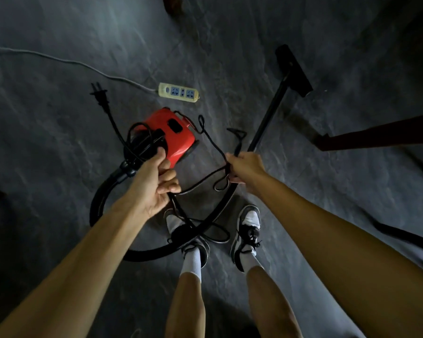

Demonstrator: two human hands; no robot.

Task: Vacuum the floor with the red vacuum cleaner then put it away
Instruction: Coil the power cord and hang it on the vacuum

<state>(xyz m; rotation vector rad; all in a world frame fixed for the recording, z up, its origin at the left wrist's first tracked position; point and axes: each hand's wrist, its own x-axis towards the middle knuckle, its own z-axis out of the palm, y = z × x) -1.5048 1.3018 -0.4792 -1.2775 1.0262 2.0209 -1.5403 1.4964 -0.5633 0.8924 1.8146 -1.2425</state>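
The red vacuum cleaner (175,134) sits on the dark floor ahead of my feet. Its black power cord (211,140) lies in loose loops, and the plug (98,92) rests unplugged to the left. My left hand (155,184) grips the cord coiled at the vacuum's black handle. My right hand (243,167) is closed on the cord and on the top of the black wand (269,113). The floor nozzle (294,70) rests at the far right. The ribbed black hose (103,198) curves round my left foot.
A cream power strip (178,93) with a grey cable (59,61) lies beyond the vacuum. Dark wooden furniture legs (376,134) stand at the right. My two sneakers (246,230) are tangled among the hose and cord loops.
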